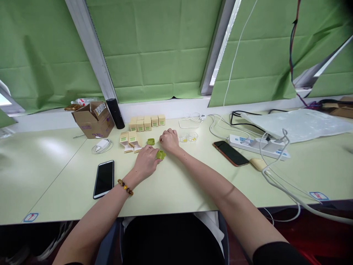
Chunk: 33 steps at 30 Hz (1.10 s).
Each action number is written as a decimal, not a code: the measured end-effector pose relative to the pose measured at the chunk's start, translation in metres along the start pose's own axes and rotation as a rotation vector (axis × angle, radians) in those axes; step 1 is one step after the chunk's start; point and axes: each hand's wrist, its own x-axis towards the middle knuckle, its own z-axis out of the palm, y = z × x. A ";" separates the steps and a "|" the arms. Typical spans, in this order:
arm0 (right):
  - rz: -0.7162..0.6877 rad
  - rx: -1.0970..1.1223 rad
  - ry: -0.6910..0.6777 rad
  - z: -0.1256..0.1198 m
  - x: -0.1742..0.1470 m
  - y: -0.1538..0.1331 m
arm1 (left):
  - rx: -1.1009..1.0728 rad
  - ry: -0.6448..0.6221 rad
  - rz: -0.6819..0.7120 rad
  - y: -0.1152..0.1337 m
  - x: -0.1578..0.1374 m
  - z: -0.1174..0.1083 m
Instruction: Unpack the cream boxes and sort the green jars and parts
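- Left hand [146, 161] pinches the green cup [161, 154] mid-table; a light, steady grip should suit it.
- Right hand [169, 140] just beyond, fingers curled; whether they're pinching anything, can't tell.
- Green dish [150, 141] sits close, easily knocked; open boxes [132, 138] crowd left, clear case [193, 137] right.

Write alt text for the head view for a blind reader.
A person's left hand holds a small green cup-like piece; the curled right hand is near a green rectangular container. Cream cardboard boxes stand behind on the pale desk.
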 end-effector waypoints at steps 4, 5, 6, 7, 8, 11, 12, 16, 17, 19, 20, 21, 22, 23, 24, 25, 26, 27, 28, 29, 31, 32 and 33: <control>0.007 -0.003 -0.009 0.002 -0.003 -0.002 | 0.002 -0.008 -0.007 0.000 0.001 0.000; 0.011 -0.002 -0.009 0.002 -0.004 -0.003 | 0.002 -0.007 -0.007 0.000 0.001 0.000; 0.014 0.000 -0.007 0.002 -0.005 -0.003 | 0.002 -0.005 -0.006 0.000 0.001 0.000; 0.017 0.002 -0.005 0.002 -0.005 -0.004 | 0.001 -0.002 -0.005 -0.001 0.001 0.001; 0.018 0.004 -0.003 0.001 -0.005 -0.004 | -0.001 0.003 -0.004 -0.001 0.000 0.001; 0.016 0.020 0.014 -0.006 -0.008 -0.002 | -0.023 0.022 -0.009 -0.002 0.000 0.001; 0.018 0.036 0.035 -0.010 -0.009 0.000 | -0.038 0.031 -0.014 -0.002 0.000 0.001; 0.059 0.161 0.193 -0.032 -0.026 0.014 | -0.160 0.115 -0.059 -0.004 0.000 0.003; 0.073 0.201 0.224 -0.037 -0.034 0.018 | -0.208 0.156 -0.077 -0.005 0.001 0.003; 0.093 0.303 0.240 -0.044 -0.051 0.025 | -0.325 0.254 -0.113 -0.005 0.002 0.003; 0.114 0.361 0.215 -0.046 -0.061 0.027 | -0.390 0.300 -0.130 -0.005 0.003 0.003; 0.141 0.414 0.167 -0.046 -0.071 0.028 | -0.458 0.340 -0.144 -0.005 0.004 0.003; 0.165 0.449 0.117 -0.045 -0.079 0.027 | -0.527 0.369 -0.155 -0.005 0.005 0.003; 0.178 0.463 0.071 -0.044 -0.087 0.026 | -0.597 0.388 -0.162 -0.005 0.005 0.002; 0.184 0.466 0.026 -0.042 -0.094 0.023 | -0.667 0.398 -0.163 -0.004 0.006 0.002; 0.177 0.458 -0.022 -0.040 -0.098 0.020 | -0.735 0.403 -0.159 -0.004 0.007 0.002; 0.163 0.438 -0.063 -0.038 -0.102 0.016 | -0.802 0.406 -0.154 -0.005 0.008 0.002; 0.144 0.409 -0.096 -0.037 -0.103 0.012 | -0.869 0.409 -0.150 -0.005 0.008 0.003; 0.119 0.374 -0.121 -0.036 -0.104 0.008 | -0.938 0.412 -0.152 -0.005 0.009 0.003; 0.094 0.336 -0.136 -0.036 -0.105 0.005 | -1.010 0.409 -0.160 -0.005 0.010 0.002; 0.052 0.271 -0.153 -0.036 -0.105 0.001 | -1.176 0.386 -0.197 -0.004 0.010 0.001; 0.038 0.250 -0.161 -0.037 -0.105 0.001 | -1.267 0.368 -0.223 -0.003 0.010 0.000; 0.031 0.238 -0.170 -0.038 -0.105 0.001 | -1.359 0.351 -0.249 -0.003 0.011 -0.002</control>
